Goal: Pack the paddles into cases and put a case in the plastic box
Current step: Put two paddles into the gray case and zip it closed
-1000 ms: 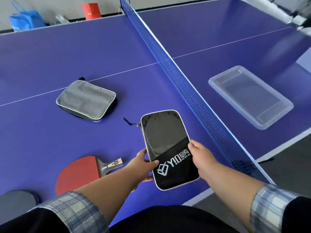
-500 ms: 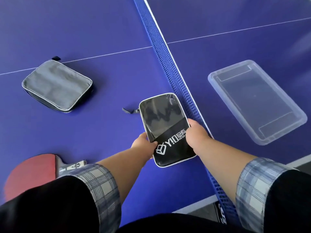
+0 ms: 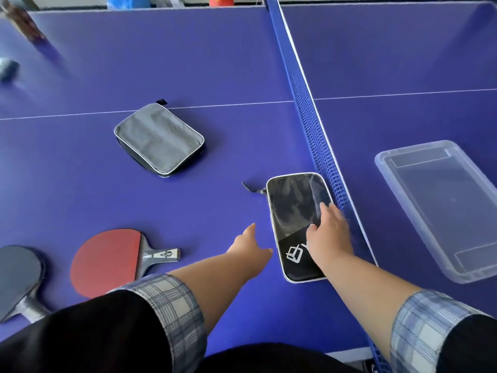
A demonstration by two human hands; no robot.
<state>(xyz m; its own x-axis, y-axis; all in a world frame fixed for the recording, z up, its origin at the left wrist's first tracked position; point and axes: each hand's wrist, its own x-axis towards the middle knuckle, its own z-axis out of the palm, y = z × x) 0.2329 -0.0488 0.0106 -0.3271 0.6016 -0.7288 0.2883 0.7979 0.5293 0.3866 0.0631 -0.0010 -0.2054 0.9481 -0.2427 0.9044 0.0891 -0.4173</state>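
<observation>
A black case (image 3: 290, 211) with white piping and a white logo lies flat on the blue table beside the net. My right hand (image 3: 329, 235) rests on top of it, fingers spread. My left hand (image 3: 251, 247) hovers just left of the case, fingers apart, holding nothing. A grey case (image 3: 158, 138) lies farther back on the left. A red paddle (image 3: 113, 259) lies near the front left, and a dark paddle (image 3: 18, 275) sits at the left edge. The clear plastic box (image 3: 441, 205) stands past the net on the right, with nothing inside.
The blue net (image 3: 309, 109) runs from the back to the front edge, between the cases and the box. Bags and a red item stand behind the table's far edge. A blurred object (image 3: 8, 68) lies at the far left.
The black case went from held in both hands to lying on the table by the net. My left hand let go and moved left; my right hand now lies flat on top.
</observation>
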